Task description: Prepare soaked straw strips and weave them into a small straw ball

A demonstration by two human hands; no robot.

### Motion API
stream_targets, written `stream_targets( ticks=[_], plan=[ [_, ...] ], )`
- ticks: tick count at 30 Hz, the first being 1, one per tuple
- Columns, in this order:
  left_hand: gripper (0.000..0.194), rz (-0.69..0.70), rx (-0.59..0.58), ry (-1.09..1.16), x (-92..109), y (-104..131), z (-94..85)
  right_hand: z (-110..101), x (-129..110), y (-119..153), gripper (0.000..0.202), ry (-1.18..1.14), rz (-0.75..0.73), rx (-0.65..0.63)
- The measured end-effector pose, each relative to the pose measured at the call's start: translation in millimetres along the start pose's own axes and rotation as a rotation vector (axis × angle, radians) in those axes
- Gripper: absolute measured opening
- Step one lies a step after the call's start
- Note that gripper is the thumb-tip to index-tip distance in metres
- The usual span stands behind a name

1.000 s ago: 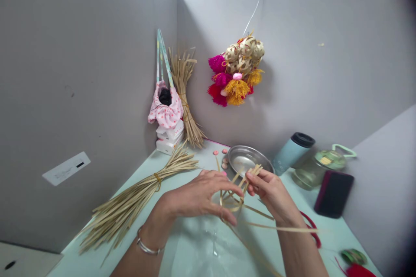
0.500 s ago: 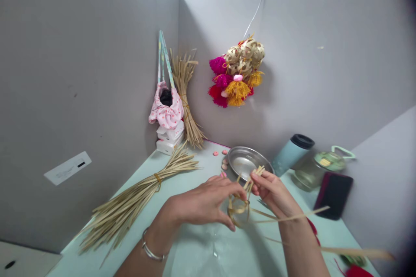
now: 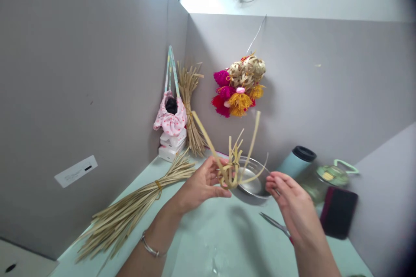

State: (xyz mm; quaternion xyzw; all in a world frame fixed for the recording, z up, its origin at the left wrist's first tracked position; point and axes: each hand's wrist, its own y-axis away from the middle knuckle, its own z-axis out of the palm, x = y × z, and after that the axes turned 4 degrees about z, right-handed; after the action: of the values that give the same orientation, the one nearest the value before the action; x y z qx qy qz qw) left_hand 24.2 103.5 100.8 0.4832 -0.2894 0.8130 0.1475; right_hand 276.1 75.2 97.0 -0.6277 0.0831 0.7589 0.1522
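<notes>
My left hand [image 3: 209,184] grips a small, partly woven ball of straw strips [image 3: 231,175] between thumb and fingers, above the table. Long loose strips stick up and outward from the weave. One thin strip curves toward my right hand [image 3: 287,194], which is to the right of the ball. The right fingers are closed together at their tips; whether anything is pinched there is hidden. Below the hands, scissors [image 3: 274,221] lie on the table, their handles partly behind my right wrist. A steel bowl [image 3: 260,192] is just behind the ball.
A tied bundle of straw strips [image 3: 136,201] lies at left; another bundle [image 3: 191,112] leans in the corner beside a pink bag [image 3: 172,121] and white boxes [image 3: 172,151]. Woven balls with tassels [image 3: 242,82] hang on the wall. A blue tumbler [image 3: 297,162], green bottle [image 3: 328,177] and phone [image 3: 338,212] stand right.
My right hand has let go of the bunched strip ends and moved right. The left hand has turned the ball, so its strips point upward. The view has tilted up slightly.
</notes>
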Motion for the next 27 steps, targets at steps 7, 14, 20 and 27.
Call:
stream_targets(
  ticks=[7,14,20,27],
  plan=[
    [0.061,0.017,0.009,-0.03,-2,-1,16.7,53,-12,42,0.07,0.229,-0.031,-0.326],
    [0.054,0.046,0.02,-0.168,-4,-1,23.6,53,-14,44,0.058,0.216,-0.019,-0.295],
    [0.054,0.044,-0.03,-0.241,4,5,18.3,53,-15,43,0.055,0.233,-0.021,-0.355],
    [0.048,0.064,-0.049,-0.284,11,8,21.1,54,-16,46,0.062,0.181,-0.02,-0.388]
  ],
)
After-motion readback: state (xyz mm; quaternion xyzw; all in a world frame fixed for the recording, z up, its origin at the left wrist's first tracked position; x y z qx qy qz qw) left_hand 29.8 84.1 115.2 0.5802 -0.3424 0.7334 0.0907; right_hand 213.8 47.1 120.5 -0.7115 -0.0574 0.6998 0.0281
